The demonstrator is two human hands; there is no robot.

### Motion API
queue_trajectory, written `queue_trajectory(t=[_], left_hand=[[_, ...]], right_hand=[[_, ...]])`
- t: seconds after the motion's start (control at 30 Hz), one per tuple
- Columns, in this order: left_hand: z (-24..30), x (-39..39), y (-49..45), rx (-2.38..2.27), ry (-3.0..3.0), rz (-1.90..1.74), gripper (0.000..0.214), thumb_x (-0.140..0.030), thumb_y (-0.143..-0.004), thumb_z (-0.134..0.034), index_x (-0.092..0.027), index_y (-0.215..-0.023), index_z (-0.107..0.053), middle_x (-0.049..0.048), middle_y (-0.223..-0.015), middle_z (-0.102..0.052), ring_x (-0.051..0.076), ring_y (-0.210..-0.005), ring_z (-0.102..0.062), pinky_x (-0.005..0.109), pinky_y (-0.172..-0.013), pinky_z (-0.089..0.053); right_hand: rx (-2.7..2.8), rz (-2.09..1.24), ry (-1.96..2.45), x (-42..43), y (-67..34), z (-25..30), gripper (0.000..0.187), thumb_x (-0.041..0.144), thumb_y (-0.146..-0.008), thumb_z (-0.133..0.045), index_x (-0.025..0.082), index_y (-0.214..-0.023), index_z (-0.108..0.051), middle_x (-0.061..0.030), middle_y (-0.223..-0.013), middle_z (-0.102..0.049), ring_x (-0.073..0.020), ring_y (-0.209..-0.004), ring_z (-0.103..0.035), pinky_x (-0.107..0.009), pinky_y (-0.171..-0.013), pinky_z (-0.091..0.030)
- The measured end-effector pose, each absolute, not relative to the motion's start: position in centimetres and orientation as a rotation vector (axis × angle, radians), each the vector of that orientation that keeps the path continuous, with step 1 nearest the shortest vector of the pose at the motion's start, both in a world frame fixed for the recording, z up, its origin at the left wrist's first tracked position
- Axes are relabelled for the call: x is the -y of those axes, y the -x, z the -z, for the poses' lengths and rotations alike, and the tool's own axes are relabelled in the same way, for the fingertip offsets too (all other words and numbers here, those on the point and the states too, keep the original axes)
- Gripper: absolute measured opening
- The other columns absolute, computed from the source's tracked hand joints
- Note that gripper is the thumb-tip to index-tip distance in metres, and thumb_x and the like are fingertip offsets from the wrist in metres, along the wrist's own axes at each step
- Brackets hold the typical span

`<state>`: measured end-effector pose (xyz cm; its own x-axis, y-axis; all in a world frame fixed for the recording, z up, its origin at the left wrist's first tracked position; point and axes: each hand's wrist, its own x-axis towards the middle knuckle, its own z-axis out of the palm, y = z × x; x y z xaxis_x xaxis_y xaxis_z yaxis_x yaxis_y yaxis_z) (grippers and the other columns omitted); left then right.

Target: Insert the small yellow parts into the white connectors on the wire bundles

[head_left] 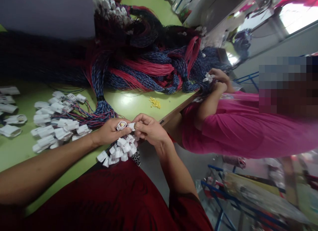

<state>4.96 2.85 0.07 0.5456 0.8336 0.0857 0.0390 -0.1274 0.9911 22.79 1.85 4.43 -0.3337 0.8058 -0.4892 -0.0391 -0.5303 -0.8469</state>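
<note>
My left hand (108,131) is closed around a small white plastic connector (121,125) at the edge of a green table (129,105). My right hand (149,128) pinches a second white connector (131,126) right beside it, fingertips nearly touching the left hand's. A cluster of white connectors (119,151) on wires hangs just below both hands. Twisted blue and red wires (101,108) run from the left hand back to a big pile.
A heap of red, blue and black wire harnesses (149,65) covers the table's far side. More white connectors (57,121) lie at left, yellow bits (155,102) in the middle. A co-worker in a pink top (236,125) stands at right, a hand (217,77) holding white connectors.
</note>
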Motion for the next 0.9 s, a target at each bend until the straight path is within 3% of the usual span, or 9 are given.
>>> queue_trajectory(t=[0.13,0.3,0.6,0.77,0.9], left_hand=[[-0.2,-2.9,-5.0,-0.737,-1.556,-0.826,0.022,-0.032,-0.081,-0.053,-0.013,-0.073,-0.060,-0.0036,-0.056,-0.051,0.007,-0.048,-0.042,0.017,-0.044,-0.036],[-0.1,-3.0,-5.2,-0.749,-1.546,-0.868,0.018,-0.028,-0.082,-0.053,-0.013,-0.084,-0.062,-0.0019,-0.064,-0.058,0.007,-0.051,-0.047,0.017,-0.047,-0.038],[-0.2,-2.8,-5.2,-0.791,-1.525,-0.852,0.018,-0.029,-0.079,-0.055,-0.013,-0.077,-0.061,-0.0026,-0.060,-0.056,0.007,-0.050,-0.045,0.018,-0.047,-0.037],[0.2,-2.7,-5.4,-0.867,-1.432,-0.851,0.021,-0.033,-0.078,-0.056,-0.013,-0.081,-0.059,-0.0024,-0.061,-0.055,0.009,-0.052,-0.048,0.019,-0.049,-0.040],[0.9,-2.7,-5.6,-0.900,-1.288,-0.951,0.024,-0.036,-0.080,-0.056,-0.013,-0.089,-0.056,-0.0024,-0.061,-0.055,0.010,-0.053,-0.050,0.020,-0.050,-0.041]], right_hand=[[1.081,-1.844,1.378,-1.9,-22.7,-5.0,0.025,0.038,-0.069,-0.070,0.020,-0.078,-0.056,0.0083,-0.048,-0.052,-0.0038,-0.036,-0.040,-0.017,-0.036,-0.030],[1.055,-1.818,1.343,-1.5,-22.4,-5.7,0.016,0.031,-0.073,-0.063,0.019,-0.082,-0.057,0.0069,-0.052,-0.054,-0.0054,-0.040,-0.045,-0.019,-0.039,-0.035],[1.016,-1.786,1.347,-1.3,-21.8,-4.7,0.008,0.016,-0.071,-0.055,0.020,-0.076,-0.053,0.0108,-0.043,-0.046,-0.0037,-0.034,-0.036,-0.017,-0.035,-0.028],[1.032,-1.706,1.336,-1.0,-22.0,-4.0,0.010,0.026,-0.075,-0.059,0.020,-0.082,-0.054,0.0087,-0.050,-0.047,-0.0045,-0.039,-0.038,-0.018,-0.039,-0.029],[1.248,-1.372,1.479,0.3,-22.9,-3.9,0.017,0.034,-0.078,-0.059,0.020,-0.088,-0.056,0.0022,-0.071,-0.058,-0.0088,-0.059,-0.051,-0.024,-0.056,-0.042]])
